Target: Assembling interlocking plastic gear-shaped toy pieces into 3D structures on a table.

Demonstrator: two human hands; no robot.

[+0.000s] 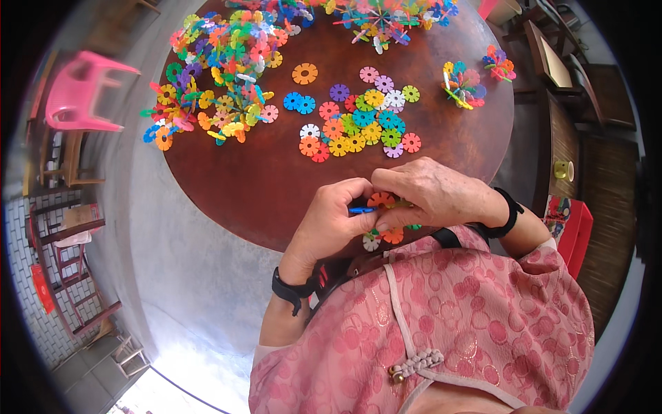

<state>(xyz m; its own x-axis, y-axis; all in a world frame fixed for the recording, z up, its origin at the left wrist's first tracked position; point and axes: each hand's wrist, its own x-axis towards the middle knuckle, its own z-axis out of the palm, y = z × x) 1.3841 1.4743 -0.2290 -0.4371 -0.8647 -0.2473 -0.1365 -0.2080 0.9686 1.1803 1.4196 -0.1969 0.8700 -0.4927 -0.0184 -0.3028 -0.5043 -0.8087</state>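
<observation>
Close to my body at the table's near edge, my left hand [325,222] pinches a blue notched plastic disc [361,210], seen edge-on. My right hand [438,193] has its fingers closed round a small cluster of interlocking discs, and its fingertips nearly meet the left ones. An orange disc [380,200] of the cluster shows between the hands. Below them another orange disc [393,236] and a white disc [371,243] peek out. My fingers hide how the pieces join. Loose flower-shaped discs [355,143] in many colours lie just beyond my hands, some overlapping.
The round dark-red table [221,193] bears a big pile of joined discs [227,62] at the far left and more at the far edge. Two small disc balls [463,86] sit at the right. A pink stool [83,93] stands left; a yellow-green mug [563,170] is right.
</observation>
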